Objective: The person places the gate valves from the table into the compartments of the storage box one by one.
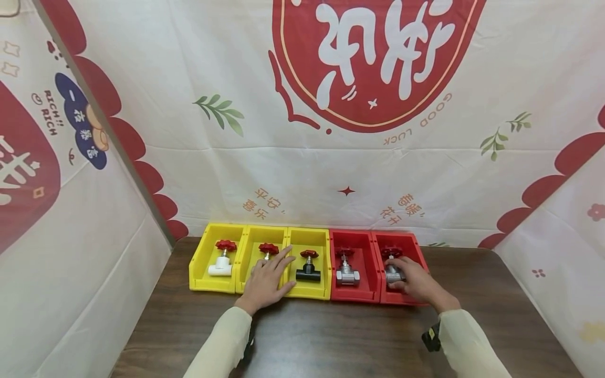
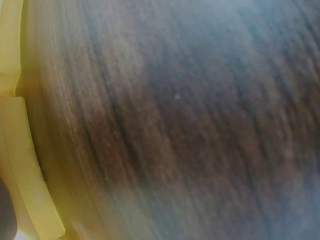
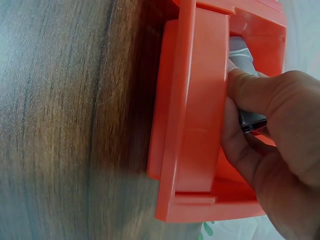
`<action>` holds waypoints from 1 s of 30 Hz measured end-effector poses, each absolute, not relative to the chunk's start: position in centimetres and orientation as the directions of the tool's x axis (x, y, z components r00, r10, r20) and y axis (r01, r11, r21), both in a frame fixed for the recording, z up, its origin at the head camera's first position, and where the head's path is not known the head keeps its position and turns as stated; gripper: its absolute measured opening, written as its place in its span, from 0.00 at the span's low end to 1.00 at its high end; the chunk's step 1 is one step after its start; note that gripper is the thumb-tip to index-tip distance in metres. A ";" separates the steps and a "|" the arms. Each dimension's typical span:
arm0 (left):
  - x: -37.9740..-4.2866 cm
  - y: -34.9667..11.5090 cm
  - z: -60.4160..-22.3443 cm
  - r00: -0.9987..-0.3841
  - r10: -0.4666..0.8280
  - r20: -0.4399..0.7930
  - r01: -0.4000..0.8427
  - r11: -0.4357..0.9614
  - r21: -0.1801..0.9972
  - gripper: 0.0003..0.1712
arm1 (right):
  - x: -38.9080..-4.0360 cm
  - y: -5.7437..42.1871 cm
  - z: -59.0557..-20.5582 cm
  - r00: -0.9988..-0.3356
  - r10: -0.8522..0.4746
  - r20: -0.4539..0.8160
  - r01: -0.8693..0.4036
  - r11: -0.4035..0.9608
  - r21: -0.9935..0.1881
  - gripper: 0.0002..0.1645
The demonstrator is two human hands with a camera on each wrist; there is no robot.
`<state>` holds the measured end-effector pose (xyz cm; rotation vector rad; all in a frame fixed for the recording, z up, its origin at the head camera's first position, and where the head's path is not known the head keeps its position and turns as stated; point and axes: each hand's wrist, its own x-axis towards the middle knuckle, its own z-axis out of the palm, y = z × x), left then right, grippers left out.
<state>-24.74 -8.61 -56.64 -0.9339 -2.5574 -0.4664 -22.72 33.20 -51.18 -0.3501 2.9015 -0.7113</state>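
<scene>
In the head view my right hand point(image 1: 419, 282) reaches into the rightmost red bin point(image 1: 407, 300) and grips a grey metal valve point(image 1: 391, 275) with a dark red handwheel. The right wrist view shows thumb and fingers about the valve's body point(image 3: 242, 56), part of it hidden behind them. My left hand point(image 1: 266, 283), fingers extended, lies over the middle yellow bins. Beneath it a valve with a red handwheel point(image 1: 268, 248) is mostly covered. To its right sits a black valve point(image 1: 308, 272) in another yellow bin point(image 1: 309, 234). The left wrist view catches mainly tabletop and a yellow bin edge point(image 2: 30, 170).
A white valve point(image 1: 220, 266) lies in the leftmost yellow bin point(image 1: 212, 285). Another metal valve point(image 1: 347, 276) sits in the left red bin point(image 1: 355, 295). The bins stand side by side on a brown wooden table point(image 1: 340, 341), before a printed white cloth point(image 1: 307, 173).
</scene>
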 end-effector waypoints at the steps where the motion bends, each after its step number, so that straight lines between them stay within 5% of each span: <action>1: -24.7 -8.6 -56.6 -0.711 0.541 0.449 0.664 0.727 0.175 0.35 | -22.8 33.2 -51.2 -0.963 -0.258 -0.080 -0.192 0.863 -0.467 0.34; 30: -24.7 -8.6 -56.5 -0.730 0.540 0.419 0.646 0.745 0.167 0.35 | -23.0 32.9 -51.8 -0.955 -0.260 -0.144 -0.182 0.894 -0.409 0.39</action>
